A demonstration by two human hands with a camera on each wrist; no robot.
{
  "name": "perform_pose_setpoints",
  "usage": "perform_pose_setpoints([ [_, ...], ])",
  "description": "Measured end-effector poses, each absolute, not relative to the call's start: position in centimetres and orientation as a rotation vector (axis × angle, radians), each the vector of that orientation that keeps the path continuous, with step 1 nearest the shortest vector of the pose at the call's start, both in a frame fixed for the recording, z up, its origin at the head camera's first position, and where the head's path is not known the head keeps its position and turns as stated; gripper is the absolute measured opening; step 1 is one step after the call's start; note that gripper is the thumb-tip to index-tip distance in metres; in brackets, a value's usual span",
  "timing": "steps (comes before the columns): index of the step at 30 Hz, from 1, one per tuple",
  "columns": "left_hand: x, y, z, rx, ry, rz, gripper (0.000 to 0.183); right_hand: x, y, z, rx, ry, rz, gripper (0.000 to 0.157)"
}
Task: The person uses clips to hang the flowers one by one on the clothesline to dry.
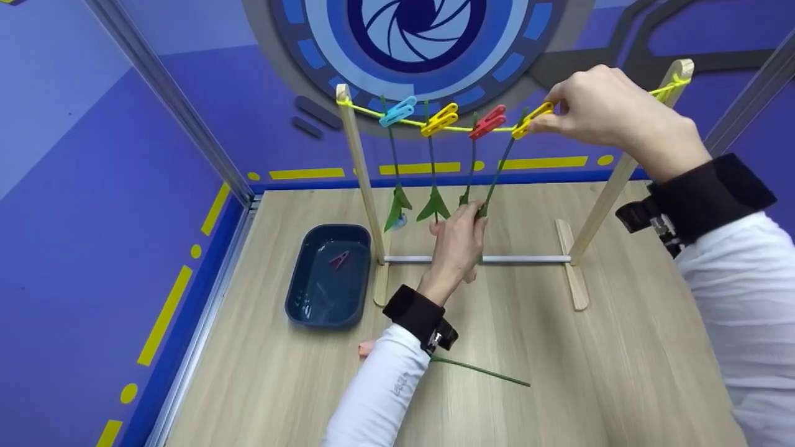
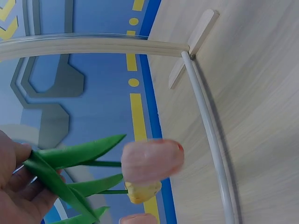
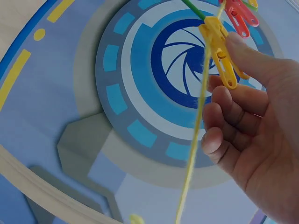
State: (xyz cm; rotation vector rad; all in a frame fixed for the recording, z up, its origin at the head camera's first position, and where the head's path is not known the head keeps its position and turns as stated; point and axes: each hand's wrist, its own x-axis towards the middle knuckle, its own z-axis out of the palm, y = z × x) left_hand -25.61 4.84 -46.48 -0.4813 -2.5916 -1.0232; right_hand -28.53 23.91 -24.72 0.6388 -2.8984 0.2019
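My right hand (image 1: 605, 108) pinches a yellow clothespin (image 3: 222, 53) between thumb and forefinger, at the right end of the row of pins on a yellow cord (image 1: 461, 129). Its tip sits over the cord and a green stem (image 1: 500, 164). Lower down, my left hand (image 1: 458, 242) holds that artificial tulip by its leaves and stem; the pink bloom (image 2: 153, 161) shows in the left wrist view. Further tulips hang from a red clothespin (image 1: 488, 121), another yellow clothespin (image 1: 440, 120) and a blue clothespin (image 1: 397, 112). A yellow bloom (image 2: 145, 190) hangs beside the pink one.
Two wooden posts (image 1: 360, 174) hold up the cord, joined low down by a metal bar (image 1: 526, 259). A dark blue tray (image 1: 297, 273) at the left contains a dark red clothespin (image 1: 339, 260). Under my left forearm lies another tulip, its stem (image 1: 490, 373) pointing right.
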Motion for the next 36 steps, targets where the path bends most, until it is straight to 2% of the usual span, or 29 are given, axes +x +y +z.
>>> perform_pose_setpoints([
  [8,-25.2,4.1,-46.8,-0.500,-2.603,-1.037,0.034,-27.5,24.3,-27.9,0.558,-2.492,0.530,0.036],
  [17,-25.1,3.0,-47.1,-0.568,-2.556,-1.007,0.024,-26.4,24.2,-31.9,0.576,-2.141,0.633,0.027],
  [26,-24.1,1.2,-48.3,-0.573,-2.626,-0.994,0.022,-26.2,23.7,-38.6,0.561,-2.062,0.744,0.014],
  [36,-23.1,-2.3,-49.9,-0.538,-2.611,-0.957,0.022,-24.9,23.7,-45.3,0.522,-2.199,0.737,0.017],
])
